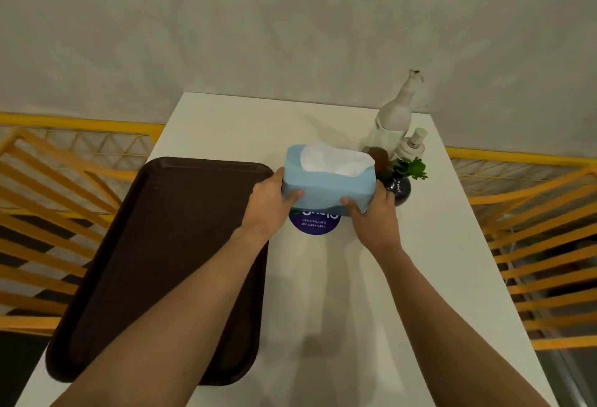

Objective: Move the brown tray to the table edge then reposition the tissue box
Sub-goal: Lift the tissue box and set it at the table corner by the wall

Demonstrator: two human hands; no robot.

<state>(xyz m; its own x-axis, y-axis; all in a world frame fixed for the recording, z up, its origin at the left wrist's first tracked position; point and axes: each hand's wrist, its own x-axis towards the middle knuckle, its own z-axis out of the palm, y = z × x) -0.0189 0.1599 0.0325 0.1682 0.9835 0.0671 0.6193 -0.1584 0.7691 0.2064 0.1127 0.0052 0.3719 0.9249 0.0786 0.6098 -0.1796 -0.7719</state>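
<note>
A light blue tissue box [326, 185] with white tissue sticking out of its top is held above the white table [371, 293], over a round purple sticker [315, 225]. My left hand [271, 204] grips the box's left end and my right hand [371, 212] grips its right end. The brown tray [155, 261] lies flat along the table's left edge, its left side overhanging slightly. My left forearm crosses over the tray's near right part.
Behind the box stand a white spray bottle [395, 115], a small white pump bottle [412, 146], a brown object [378, 157] and a dark round vase with a green plant [403, 177]. Yellow slatted racks [48, 212] flank both sides of the table. A pale wall is behind.
</note>
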